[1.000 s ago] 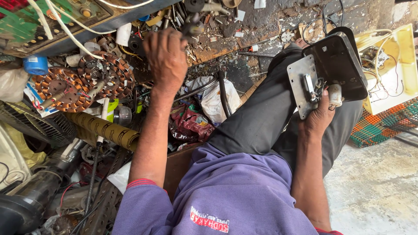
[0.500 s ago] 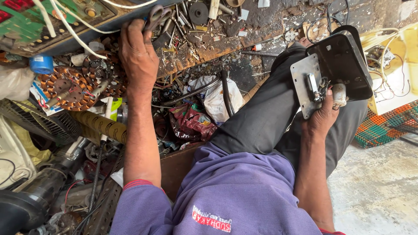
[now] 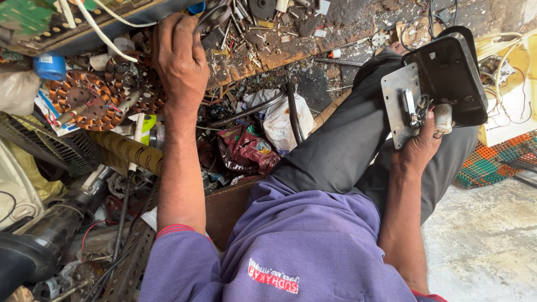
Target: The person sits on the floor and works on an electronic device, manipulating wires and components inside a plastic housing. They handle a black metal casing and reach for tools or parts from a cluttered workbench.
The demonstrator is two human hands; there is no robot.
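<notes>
Black sheet-metal housing (image 3: 450, 75) with a grey steel mounting plate (image 3: 400, 103) rests on the person's knee at the right, propped against dark trousers (image 3: 347, 145). Right hand (image 3: 417, 151) grips it from below, fingers curled around the plate's lower edge, thumb beside a small white cylindrical part (image 3: 443, 118) and a bunch of short wires. Judgement: the housing is stiff and moderately heavy, with thin edges that could cut; the best hold is on the plate's rim or under the box, not on the wires or the white part, which look fragile. Left hand (image 3: 180, 59) reaches to the far left, fingers closed down among rusty screws and scrap on the cluttered desk (image 3: 291, 53); whether it pinches anything, I cannot tell. Copper-wound stator rings (image 3: 84, 103) lie just left of that hand. Compared with half a second ago, the left hand has stayed in the same far spot over the screws, while the right hand keeps the housing on the knee, unchanged.
</notes>
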